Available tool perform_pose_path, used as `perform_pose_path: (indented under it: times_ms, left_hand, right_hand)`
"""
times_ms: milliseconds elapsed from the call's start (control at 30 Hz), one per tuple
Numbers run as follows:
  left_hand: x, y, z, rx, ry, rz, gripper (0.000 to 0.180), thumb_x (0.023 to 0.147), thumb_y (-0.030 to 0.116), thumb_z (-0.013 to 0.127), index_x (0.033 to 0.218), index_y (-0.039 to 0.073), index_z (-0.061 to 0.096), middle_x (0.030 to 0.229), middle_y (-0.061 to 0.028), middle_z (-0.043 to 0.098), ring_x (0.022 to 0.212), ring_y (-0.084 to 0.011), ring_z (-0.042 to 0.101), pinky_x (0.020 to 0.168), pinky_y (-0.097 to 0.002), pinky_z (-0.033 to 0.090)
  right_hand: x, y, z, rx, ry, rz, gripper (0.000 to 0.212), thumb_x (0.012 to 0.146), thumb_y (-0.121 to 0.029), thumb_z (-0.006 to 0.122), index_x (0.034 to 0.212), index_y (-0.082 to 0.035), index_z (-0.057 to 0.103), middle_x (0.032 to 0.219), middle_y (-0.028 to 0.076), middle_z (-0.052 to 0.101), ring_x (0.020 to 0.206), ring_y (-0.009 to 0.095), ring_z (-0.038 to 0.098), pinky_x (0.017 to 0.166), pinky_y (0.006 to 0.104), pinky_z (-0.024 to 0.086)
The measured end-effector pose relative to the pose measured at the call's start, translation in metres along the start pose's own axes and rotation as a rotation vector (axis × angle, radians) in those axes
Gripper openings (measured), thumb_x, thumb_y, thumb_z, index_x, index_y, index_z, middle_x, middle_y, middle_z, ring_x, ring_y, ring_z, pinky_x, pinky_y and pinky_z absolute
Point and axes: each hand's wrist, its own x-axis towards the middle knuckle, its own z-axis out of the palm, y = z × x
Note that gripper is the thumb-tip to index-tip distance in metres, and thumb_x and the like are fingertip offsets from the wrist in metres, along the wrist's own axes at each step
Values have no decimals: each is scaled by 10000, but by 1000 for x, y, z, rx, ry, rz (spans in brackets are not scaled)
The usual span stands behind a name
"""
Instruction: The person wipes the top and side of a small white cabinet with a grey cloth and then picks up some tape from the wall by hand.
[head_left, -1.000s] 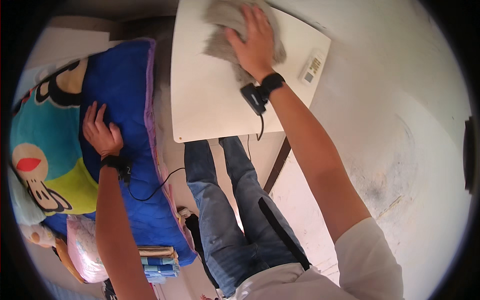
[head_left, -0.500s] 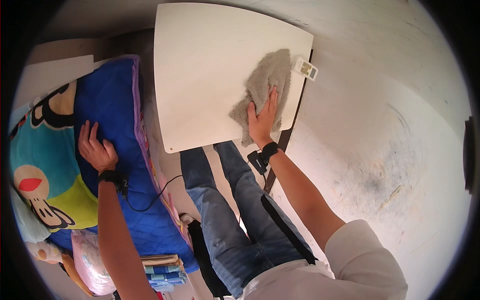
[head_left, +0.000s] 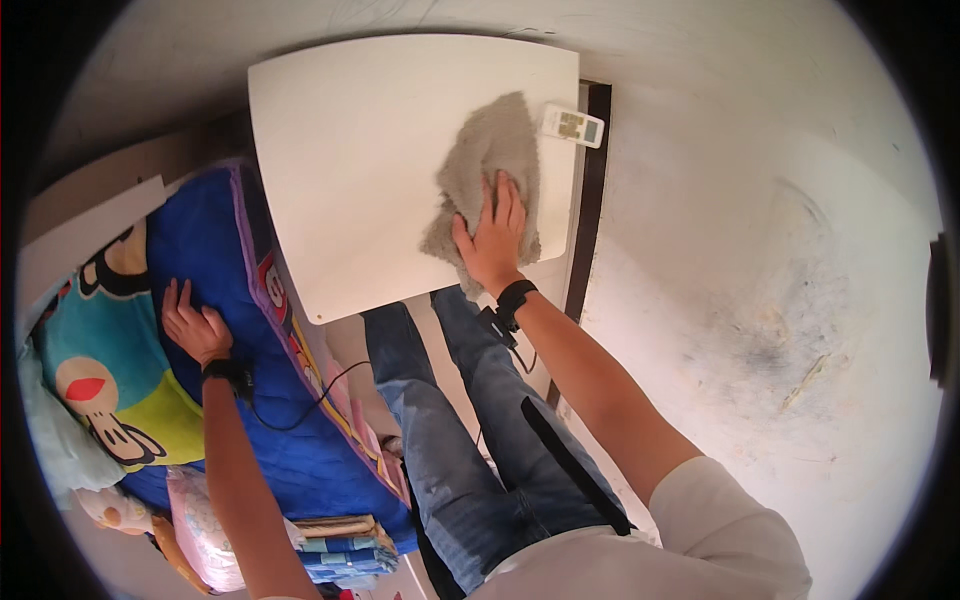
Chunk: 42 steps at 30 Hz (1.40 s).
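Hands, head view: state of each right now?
Left hand: open, resting flat on the blue blanket, holding nothing.
Right hand: open, fingers spread, pressing the grey cloth onto the white tabletop.

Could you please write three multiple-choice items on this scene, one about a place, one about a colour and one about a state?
1. Where does the small white remote lie?
A. on the bed
B. at the far right corner of the white tabletop
C. on the floor

2. What colour is the cloth under the right hand?
A. grey
B. red
C. green

3. How is the left hand?
A. gripping the cloth
B. holding the remote
C. resting on the blue cartoon blanket

Answers:
1 B, the remote sits by the tabletop's far right corner, beside the cloth.
2 A, the cloth is grey against the white top.
3 C, the hand lies on the blanket, holding nothing.
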Motion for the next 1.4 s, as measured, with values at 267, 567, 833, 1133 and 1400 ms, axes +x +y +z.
perform_pose_path:
  times_ms: [267,567,833,1133,1400]
  left_hand:
    - [70,124,-20,-473,-77,-191,190,786,-146,558,877,7,627,918,-140,633,865,-314,620,790,-386,503]
    - [211,434,62,-717,-369,423,456,813,153,704,1240,64,570,1225,-125,600,1162,-315,565,988,-435,443]
    - [216,460,112,-474,-322,554,566,682,227,827,1210,159,633,1125,-64,590,1106,-266,567,968,-427,438]
    - [192,364,44,-602,-59,24,503,611,215,882,1064,60,729,844,-97,591,805,-281,605,727,-397,490]
    - [112,259,34,-308,-26,-449,517,672,243,902,1088,6,706,902,-110,542,811,-256,590,730,-390,493]
  right_hand:
    - [24,44,-22,121,-64,-352,609,813,-348,686,1371,-142,557,1490,95,435,1389,301,366,1126,481,286]
    - [20,52,-25,321,-56,-307,590,730,-322,733,1270,-114,616,1382,95,517,1341,300,417,1126,489,293]
    - [14,59,-6,257,-237,-270,590,690,-382,730,1197,-87,667,1319,107,578,1294,313,458,1133,493,300]
    - [24,55,-23,284,-75,-341,651,751,-307,689,1369,-153,554,1485,51,460,1376,259,398,1141,462,289]
    - [24,49,-21,268,-84,-329,663,757,-292,666,1395,-172,532,1502,47,447,1376,256,399,1132,460,298]
